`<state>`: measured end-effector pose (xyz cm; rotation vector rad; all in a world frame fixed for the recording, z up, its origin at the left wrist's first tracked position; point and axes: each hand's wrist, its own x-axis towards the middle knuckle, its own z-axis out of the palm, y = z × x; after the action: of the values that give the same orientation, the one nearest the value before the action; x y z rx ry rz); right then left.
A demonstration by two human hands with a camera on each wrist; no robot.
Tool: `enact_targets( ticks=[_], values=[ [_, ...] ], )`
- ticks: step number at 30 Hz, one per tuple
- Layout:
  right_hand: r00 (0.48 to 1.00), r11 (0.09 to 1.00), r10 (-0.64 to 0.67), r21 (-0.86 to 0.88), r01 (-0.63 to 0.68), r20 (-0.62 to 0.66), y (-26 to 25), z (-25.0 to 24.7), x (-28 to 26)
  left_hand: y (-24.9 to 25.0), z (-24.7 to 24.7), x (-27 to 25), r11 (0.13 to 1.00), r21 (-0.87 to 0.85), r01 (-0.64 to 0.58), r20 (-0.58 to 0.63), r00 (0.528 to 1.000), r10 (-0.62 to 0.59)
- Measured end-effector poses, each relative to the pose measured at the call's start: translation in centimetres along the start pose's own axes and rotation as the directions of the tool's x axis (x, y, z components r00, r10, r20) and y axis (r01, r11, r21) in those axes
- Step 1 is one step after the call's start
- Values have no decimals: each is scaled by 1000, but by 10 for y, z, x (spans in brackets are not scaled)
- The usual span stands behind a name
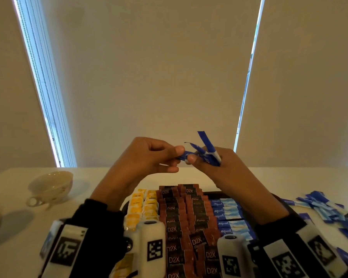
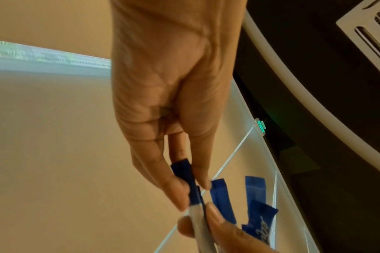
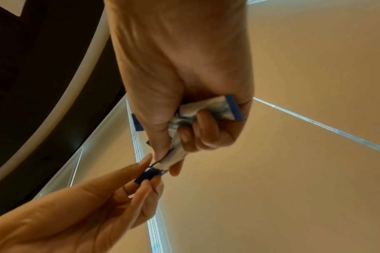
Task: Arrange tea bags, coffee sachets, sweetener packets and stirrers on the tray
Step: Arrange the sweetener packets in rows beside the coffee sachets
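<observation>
Both hands are raised above the tray (image 1: 217, 193). My right hand (image 1: 204, 158) grips a bunch of blue sweetener packets (image 1: 206, 146), also seen as a crumpled bundle (image 3: 208, 111) in the right wrist view. My left hand (image 1: 177, 155) pinches one blue packet (image 2: 187, 181) at its end, beside the bunch. On the tray lie rows of yellow tea bags (image 1: 143, 205), brown coffee sachets (image 1: 181, 217) and blue sweetener packets (image 1: 227, 213). No stirrers show.
A loose heap of blue sweetener packets (image 1: 325, 209) lies on the white table, right of the tray. A white teacup (image 1: 50, 187) lies tipped at the left. A blind-covered window stands behind the table.
</observation>
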<state>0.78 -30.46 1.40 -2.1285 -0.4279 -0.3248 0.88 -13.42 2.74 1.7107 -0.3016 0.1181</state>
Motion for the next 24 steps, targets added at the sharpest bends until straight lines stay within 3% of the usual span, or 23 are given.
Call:
enact_targets(
  ticks=[4, 8, 11, 14, 18, 24],
  values=[
    [1000, 998, -8, 58, 9, -18, 1, -1, 1, 0, -1, 1, 999, -30, 16, 0, 1000, -16],
    [980, 907, 196, 372, -197, 41, 0, -7, -1, -2, -5, 2, 999, 39, -28, -39, 999, 29],
    [963, 870, 257, 415, -265, 77, 4, -12, -1, -4, -7, 2, 995, 91, -50, -57, 997, 56],
    [965, 879, 256, 400, -260, 66, 6, -16, -1, -3, -8, 2, 994, 87, -70, -36, 997, 74],
    [967, 883, 252, 419, -210, -46, 9, -13, 0, -1, -9, 1, 993, 35, -111, 7, 994, 111],
    [949, 835, 300, 508, -211, -99, 7, -6, 2, 0, -10, 0, 986, 75, -151, 23, 988, 150]
  ],
)
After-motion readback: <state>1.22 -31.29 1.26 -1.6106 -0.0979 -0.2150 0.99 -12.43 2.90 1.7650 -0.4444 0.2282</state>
